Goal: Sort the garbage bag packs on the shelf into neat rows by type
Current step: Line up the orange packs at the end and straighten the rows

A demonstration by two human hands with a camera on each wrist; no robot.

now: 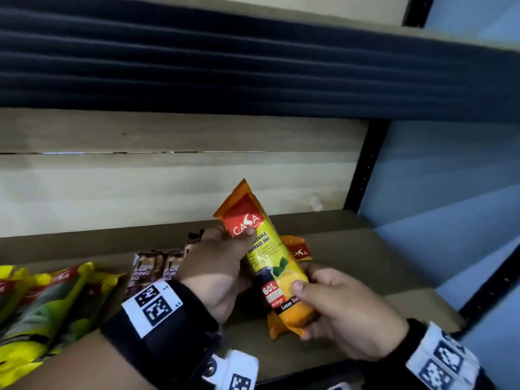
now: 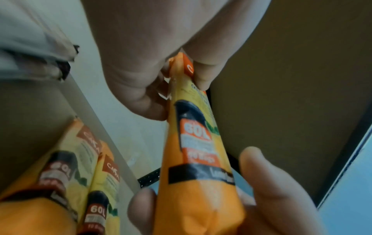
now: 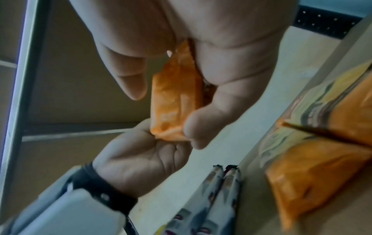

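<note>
— Two hands on one orange pack, lifted above the shelf: our left hand pinches the top end, our right hand curls round the bottom.

— We risk a slip, since the wrapper looks slick. If we let go with one hand too soon, we could drop it onto the orange pack behind.

— And the brown drawstring packs sit near; we might nudge them and spoil that row.
</note>
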